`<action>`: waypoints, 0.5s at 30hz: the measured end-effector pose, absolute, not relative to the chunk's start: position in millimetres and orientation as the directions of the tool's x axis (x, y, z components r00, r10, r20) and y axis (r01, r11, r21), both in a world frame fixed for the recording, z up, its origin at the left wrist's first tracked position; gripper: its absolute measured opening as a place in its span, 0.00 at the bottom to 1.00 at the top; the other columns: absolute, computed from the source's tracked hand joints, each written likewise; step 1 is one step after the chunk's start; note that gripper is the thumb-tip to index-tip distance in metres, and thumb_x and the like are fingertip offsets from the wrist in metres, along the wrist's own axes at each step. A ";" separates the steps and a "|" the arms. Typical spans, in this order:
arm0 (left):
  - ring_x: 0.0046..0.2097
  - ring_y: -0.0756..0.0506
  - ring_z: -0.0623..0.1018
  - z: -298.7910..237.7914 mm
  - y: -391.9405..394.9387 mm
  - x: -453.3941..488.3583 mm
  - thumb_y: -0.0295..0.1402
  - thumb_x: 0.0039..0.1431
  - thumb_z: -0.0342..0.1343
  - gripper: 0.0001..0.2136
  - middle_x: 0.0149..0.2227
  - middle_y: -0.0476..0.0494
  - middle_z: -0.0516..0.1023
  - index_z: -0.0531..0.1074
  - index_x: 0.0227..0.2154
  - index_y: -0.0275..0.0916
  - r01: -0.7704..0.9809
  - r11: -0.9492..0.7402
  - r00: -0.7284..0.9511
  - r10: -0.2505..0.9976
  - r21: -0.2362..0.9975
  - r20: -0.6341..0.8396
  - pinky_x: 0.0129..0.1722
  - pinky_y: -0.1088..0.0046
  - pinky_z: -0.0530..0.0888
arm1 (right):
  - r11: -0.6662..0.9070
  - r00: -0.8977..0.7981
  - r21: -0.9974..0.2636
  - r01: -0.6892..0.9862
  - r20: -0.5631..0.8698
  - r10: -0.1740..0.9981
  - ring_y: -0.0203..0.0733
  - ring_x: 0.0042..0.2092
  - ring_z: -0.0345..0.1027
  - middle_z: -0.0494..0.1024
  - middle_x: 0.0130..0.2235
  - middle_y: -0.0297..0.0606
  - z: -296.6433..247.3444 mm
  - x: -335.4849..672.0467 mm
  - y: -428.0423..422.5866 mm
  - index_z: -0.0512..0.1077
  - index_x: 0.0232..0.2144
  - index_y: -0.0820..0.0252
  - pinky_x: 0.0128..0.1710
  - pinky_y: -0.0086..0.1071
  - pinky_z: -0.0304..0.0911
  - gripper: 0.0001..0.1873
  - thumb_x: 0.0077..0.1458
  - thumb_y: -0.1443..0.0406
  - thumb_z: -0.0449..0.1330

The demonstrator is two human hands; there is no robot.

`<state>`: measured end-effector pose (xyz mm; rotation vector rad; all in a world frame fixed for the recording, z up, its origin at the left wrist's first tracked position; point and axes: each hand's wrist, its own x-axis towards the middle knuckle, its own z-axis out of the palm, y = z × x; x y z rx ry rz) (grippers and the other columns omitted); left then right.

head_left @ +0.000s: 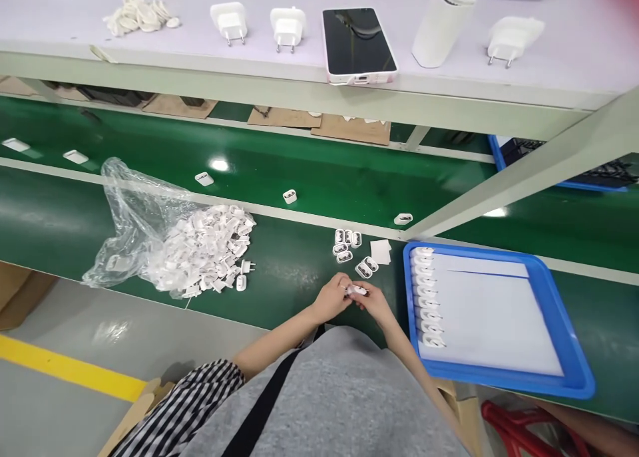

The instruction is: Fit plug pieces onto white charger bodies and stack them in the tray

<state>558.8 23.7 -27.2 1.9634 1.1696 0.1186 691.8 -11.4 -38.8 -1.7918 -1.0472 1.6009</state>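
Close to my body, over the front of the green bench, my left hand (333,297) and my right hand (373,300) meet around a small white plug piece (357,289). Fingers of both hands are closed on it, and they partly cover it. Just beyond them stand several open white charger housings (344,247) with dark insides. Beside these lies a small stack of white paper squares (381,251). To the left, a heap of white plug parts (210,247) spills from a clear plastic bag (130,217).
A blue tray (582,370) on the right holds a column of white plugs (428,304) along its left side. White housings (289,196) sit spaced along the green belt (249,157). A shelf (269,78) above carries a phone (359,44) and chargers; its slanted post (499,177) comes down near the tray.
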 end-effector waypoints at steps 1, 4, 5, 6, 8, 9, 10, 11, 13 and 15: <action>0.43 0.48 0.65 -27.6 25.2 558.7 0.29 0.43 0.52 0.16 0.41 0.43 0.61 0.60 0.38 0.37 0.719 -0.182 0.530 0.768 0.671 -0.360 0.41 0.74 0.64 | -0.540 0.052 -0.807 0.240 -0.545 0.837 0.36 0.25 0.64 0.71 0.25 0.35 -40.1 694.7 -11.5 0.67 0.34 0.64 0.24 0.30 0.61 0.18 0.38 0.61 0.55; 0.46 0.44 0.64 -35.2 25.2 551.7 0.30 0.36 0.57 0.28 0.46 0.41 0.59 0.56 0.44 0.37 0.812 -0.090 0.449 0.727 0.576 -0.520 0.41 0.70 0.64 | -0.381 0.078 -0.808 0.449 -0.390 0.918 0.41 0.39 0.64 0.71 0.38 0.39 -45.0 697.4 -15.1 0.68 0.35 0.61 0.40 0.36 0.59 0.15 0.40 0.65 0.54; 0.46 0.43 0.65 -39.2 23.8 548.8 0.30 0.35 0.58 0.28 0.47 0.41 0.59 0.56 0.44 0.37 0.817 -0.092 0.457 0.704 0.569 -0.543 0.42 0.70 0.64 | -0.313 0.033 -0.792 0.524 -0.348 0.937 0.41 0.43 0.62 0.70 0.41 0.39 -46.8 695.6 -16.9 0.67 0.36 0.59 0.43 0.37 0.57 0.15 0.41 0.67 0.53; 0.46 0.44 0.65 -43.4 21.8 546.3 0.30 0.36 0.57 0.28 0.47 0.41 0.59 0.57 0.44 0.37 0.809 -0.104 0.479 0.688 0.579 -0.546 0.42 0.71 0.64 | -0.243 -0.027 -0.769 0.592 -0.320 0.947 0.41 0.45 0.60 0.68 0.43 0.39 -48.6 692.7 -18.8 0.67 0.37 0.59 0.45 0.37 0.55 0.15 0.42 0.68 0.52; 0.46 0.45 0.65 -51.3 17.1 543.1 0.30 0.39 0.55 0.24 0.47 0.42 0.61 0.59 0.43 0.36 0.774 -0.126 0.522 0.681 0.620 -0.513 0.43 0.73 0.63 | -0.118 -0.140 -0.704 0.700 -0.298 0.944 0.40 0.46 0.58 0.67 0.45 0.38 -51.9 684.4 -21.7 0.65 0.39 0.58 0.47 0.37 0.54 0.17 0.43 0.71 0.51; 0.46 0.46 0.65 -54.8 14.9 542.3 0.29 0.41 0.54 0.22 0.46 0.43 0.62 0.59 0.43 0.36 0.761 -0.132 0.533 0.686 0.635 -0.496 0.43 0.73 0.63 | -0.073 -0.177 -0.667 0.741 -0.299 0.937 0.40 0.47 0.58 0.66 0.45 0.39 -53.3 680.0 -22.5 0.65 0.39 0.58 0.47 0.37 0.54 0.17 0.44 0.71 0.50; 0.45 0.47 0.66 -57.7 12.9 541.8 0.29 0.43 0.52 0.20 0.46 0.43 0.63 0.60 0.43 0.36 0.757 -0.134 0.533 0.692 0.640 -0.486 0.43 0.74 0.63 | -0.042 -0.202 -0.633 0.773 -0.308 0.930 0.40 0.47 0.58 0.66 0.46 0.39 -54.4 676.0 -22.9 0.64 0.40 0.58 0.46 0.37 0.54 0.17 0.45 0.72 0.49; 0.44 0.47 0.66 -60.2 11.2 541.5 0.29 0.44 0.50 0.18 0.44 0.44 0.65 0.60 0.42 0.37 0.762 -0.132 0.526 0.698 0.634 -0.486 0.43 0.74 0.63 | -0.026 -0.216 -0.604 0.797 -0.324 0.921 0.40 0.47 0.58 0.66 0.46 0.39 -55.1 672.7 -22.9 0.64 0.41 0.59 0.46 0.36 0.54 0.17 0.45 0.72 0.49; 0.42 0.48 0.68 -63.4 8.7 540.4 0.30 0.47 0.48 0.16 0.42 0.45 0.67 0.61 0.42 0.38 0.783 -0.133 0.508 0.700 0.608 -0.501 0.41 0.74 0.64 | -0.030 -0.215 -0.560 0.828 -0.366 0.906 0.40 0.46 0.58 0.65 0.46 0.41 -55.3 668.9 -22.5 0.62 0.42 0.61 0.45 0.35 0.55 0.18 0.46 0.72 0.49; 0.41 0.48 0.69 -65.1 7.1 538.9 0.30 0.48 0.46 0.16 0.40 0.45 0.69 0.61 0.43 0.38 0.797 -0.140 0.499 0.700 0.587 -0.510 0.39 0.74 0.65 | -0.045 -0.200 -0.527 0.848 -0.398 0.895 0.40 0.47 0.58 0.65 0.47 0.42 -53.7 668.7 -22.3 0.61 0.43 0.63 0.45 0.33 0.55 0.18 0.47 0.71 0.49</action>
